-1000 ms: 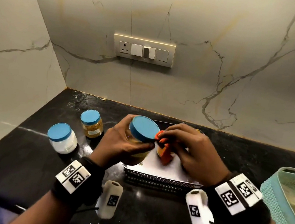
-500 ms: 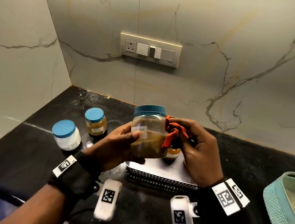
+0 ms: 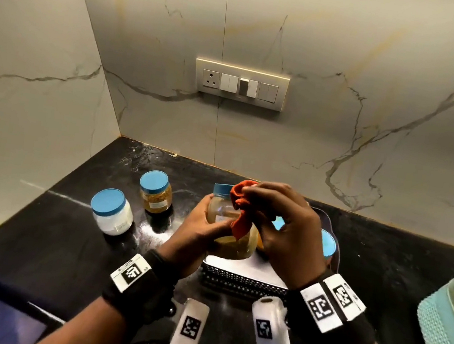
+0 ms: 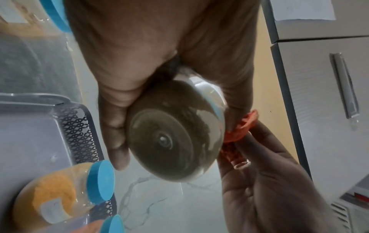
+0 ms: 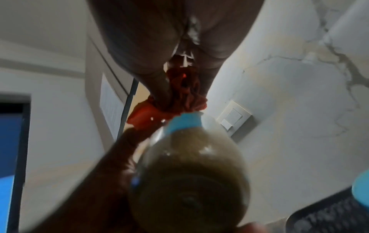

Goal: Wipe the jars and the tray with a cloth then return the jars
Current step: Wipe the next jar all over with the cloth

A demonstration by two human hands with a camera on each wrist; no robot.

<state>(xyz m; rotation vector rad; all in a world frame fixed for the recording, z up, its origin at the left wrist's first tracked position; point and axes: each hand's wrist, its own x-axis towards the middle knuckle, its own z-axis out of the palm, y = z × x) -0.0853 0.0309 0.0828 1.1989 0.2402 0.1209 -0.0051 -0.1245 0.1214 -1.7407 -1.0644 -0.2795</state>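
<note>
My left hand (image 3: pixel 197 231) grips a clear jar (image 3: pixel 234 244) of brownish powder with a blue lid, lifted above the metal tray (image 3: pixel 245 281). Its round base (image 4: pixel 169 141) faces the left wrist camera. My right hand (image 3: pixel 285 226) pinches a bunched orange cloth (image 3: pixel 240 211) against the jar's lid and shoulder (image 5: pixel 185 123). Two more blue-lidded jars stay in the tray, an orange-filled one (image 4: pixel 49 193) and one mostly hidden behind my right hand (image 3: pixel 328 244). On the black counter to the left stand a white-filled jar (image 3: pixel 112 211) and a yellow-filled jar (image 3: pixel 156 191).
A teal woven basket (image 3: pixel 443 327) sits at the counter's right edge. The marble wall carries a switch plate (image 3: pixel 239 83) behind the tray. Another marble wall closes the counter on the left, forming a corner.
The jar has been lifted and turned from lid-toward-me to upright. The cloth has moved from the jar's right side up onto its lid and shoulder.
</note>
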